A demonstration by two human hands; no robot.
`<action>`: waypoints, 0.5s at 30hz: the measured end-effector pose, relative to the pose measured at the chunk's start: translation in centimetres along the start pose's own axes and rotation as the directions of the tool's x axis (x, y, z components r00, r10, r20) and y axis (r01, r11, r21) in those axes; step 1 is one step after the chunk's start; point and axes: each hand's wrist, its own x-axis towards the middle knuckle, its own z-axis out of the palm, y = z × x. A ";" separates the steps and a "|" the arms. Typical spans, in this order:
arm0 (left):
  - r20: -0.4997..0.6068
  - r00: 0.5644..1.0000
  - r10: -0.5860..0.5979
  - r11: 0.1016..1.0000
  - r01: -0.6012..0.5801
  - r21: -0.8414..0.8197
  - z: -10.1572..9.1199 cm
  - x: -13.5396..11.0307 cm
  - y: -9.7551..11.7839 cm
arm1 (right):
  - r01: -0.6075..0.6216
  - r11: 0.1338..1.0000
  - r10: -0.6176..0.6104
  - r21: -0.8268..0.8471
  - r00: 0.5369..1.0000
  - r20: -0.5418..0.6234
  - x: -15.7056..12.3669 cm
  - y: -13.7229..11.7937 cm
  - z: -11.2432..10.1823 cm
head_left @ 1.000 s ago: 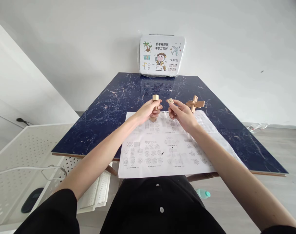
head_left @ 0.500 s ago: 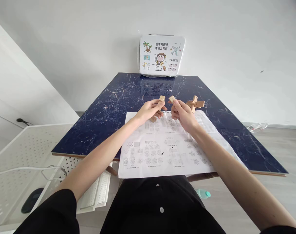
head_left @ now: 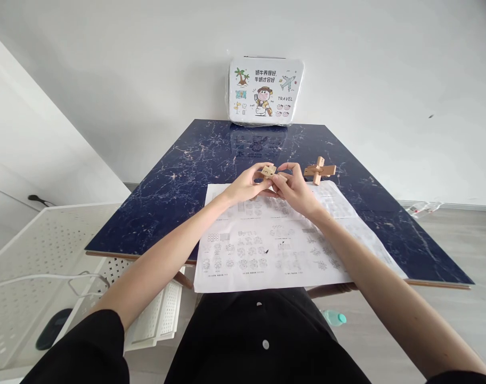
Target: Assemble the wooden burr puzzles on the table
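Note:
Both hands meet above the far edge of a printed instruction sheet (head_left: 235, 261). My left hand (head_left: 246, 184) is closed around light wooden puzzle pieces (head_left: 269, 170), whose top ends show between thumb and fingers. From the right, my right hand (head_left: 297, 189) pinches another wooden puzzle piece (head_left: 283, 176) against them, thumb and index finger bent. Fingers hide most of these pieces, so how they fit together cannot be made out. Just right of my right hand, a cross-shaped wooden puzzle assembly (head_left: 318, 170) stands on the table, touching or close to the sheet's far edge.
A dark blue marble-patterned table (head_left: 167, 186) lies under everything. At its far edge a white case with cartoon prints (head_left: 267, 88) leans by the wall. A white perforated cart (head_left: 67, 234) stands at the left; a bottle (head_left: 334, 318) is below the table's near edge.
My hands have come together, and the piece in my right hand has moved left and down against the pieces in my left. The cross-shaped assembly has stayed put.

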 end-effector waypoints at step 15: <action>0.045 0.995 0.091 0.993 -0.094 0.065 0.2 -0.6 1.3 | -0.145 0.989 0.145 0.036 0.989 0.015 0.0 -1.6 -0.5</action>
